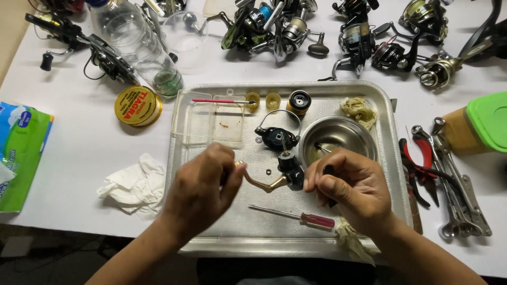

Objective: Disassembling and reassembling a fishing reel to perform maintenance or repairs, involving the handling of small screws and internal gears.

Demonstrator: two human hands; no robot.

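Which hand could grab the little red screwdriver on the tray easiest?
Probably the right hand. The red screwdriver lies on the metal tray with its red handle just below that hand. The left hand is farther from the handle and is pinching the reel's gold crank handle.

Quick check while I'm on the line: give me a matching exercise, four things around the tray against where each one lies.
Things:
1. red-handled screwdriver
2. steel bowl
3. crumpled tissue
4. pliers

Places:
A. on the table, right of the tray
B. on the tray's near part, between the left hand and right hand
C. on the table, left of the tray
D. on the tray's right part, beyond the right hand

Pairs: 1-B, 2-D, 3-C, 4-A
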